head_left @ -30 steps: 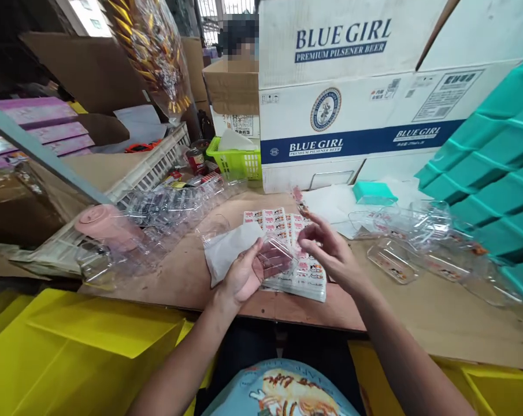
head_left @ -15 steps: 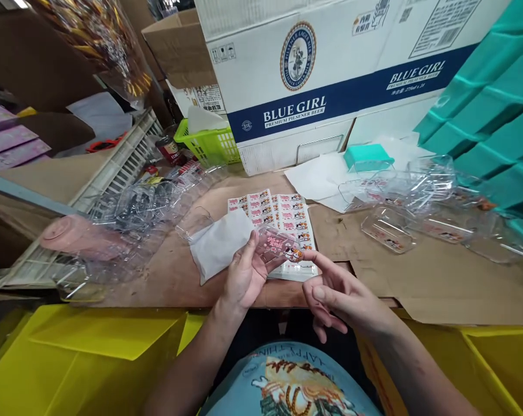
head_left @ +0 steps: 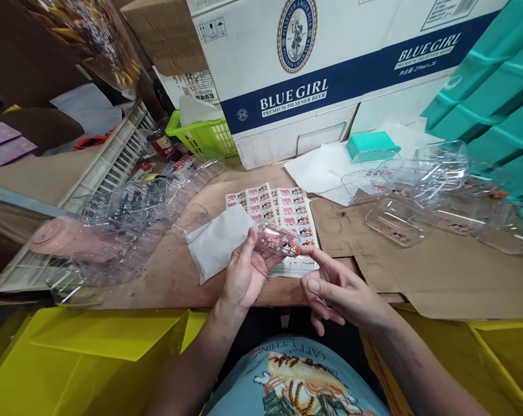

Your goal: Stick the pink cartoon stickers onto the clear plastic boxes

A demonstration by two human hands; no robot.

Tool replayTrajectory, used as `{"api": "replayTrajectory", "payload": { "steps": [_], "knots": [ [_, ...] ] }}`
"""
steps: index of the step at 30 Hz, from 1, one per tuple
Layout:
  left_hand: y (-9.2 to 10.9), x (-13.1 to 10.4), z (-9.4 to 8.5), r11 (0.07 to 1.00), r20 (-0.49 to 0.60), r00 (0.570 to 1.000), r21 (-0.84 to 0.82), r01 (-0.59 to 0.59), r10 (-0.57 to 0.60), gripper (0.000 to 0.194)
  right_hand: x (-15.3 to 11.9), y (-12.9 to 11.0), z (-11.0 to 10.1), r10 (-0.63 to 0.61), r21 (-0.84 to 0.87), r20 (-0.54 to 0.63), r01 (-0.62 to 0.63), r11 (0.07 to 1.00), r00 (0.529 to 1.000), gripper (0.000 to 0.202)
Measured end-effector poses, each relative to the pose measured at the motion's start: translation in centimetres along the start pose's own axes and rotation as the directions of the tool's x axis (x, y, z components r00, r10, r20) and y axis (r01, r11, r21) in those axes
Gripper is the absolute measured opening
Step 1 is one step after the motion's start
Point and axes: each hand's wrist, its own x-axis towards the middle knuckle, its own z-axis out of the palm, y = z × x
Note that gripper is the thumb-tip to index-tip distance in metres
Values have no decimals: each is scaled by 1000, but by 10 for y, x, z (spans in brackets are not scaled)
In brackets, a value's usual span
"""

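Note:
A small clear plastic box [head_left: 275,239] with a cat sticker and pink lettering is held in my left hand [head_left: 245,271], thumb on its near left edge. My right hand [head_left: 330,286] has its index finger stretched out to the box's right end, by the cat picture; its other fingers are loosely curled and apart, holding nothing. Behind the box lie sticker sheets [head_left: 293,216] printed with rows of the same cats. A white paper [head_left: 218,242] lies to the left of the sheets, beside an unmarked clear lid [head_left: 192,222].
Clear plastic boxes [head_left: 135,205] and a pink bottle [head_left: 77,240] are heaped at the left. Stickered clear boxes [head_left: 395,222] lie at the right. Behind stand a green basket [head_left: 209,136], a white beer carton [head_left: 252,63] and teal boxes [head_left: 486,86].
The view has tilted down and shifted slightly. Both hands stay almost where they were, with my right index finger still at the box's right end.

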Motion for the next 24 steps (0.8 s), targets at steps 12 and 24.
{"api": "replayTrajectory", "payload": {
  "steps": [12, 24],
  "knots": [
    [1, 1, -2, 999, -23, 999, 14, -32, 32, 26, 0, -3, 3, 27, -57, -52, -30, 998, 998, 53],
    [-1, 2, -3, 1000, -2, 1000, 11, -19, 19, 25, 4, -7, 6, 31, -111, -59, -38, 993, 998, 58]
  ]
}}
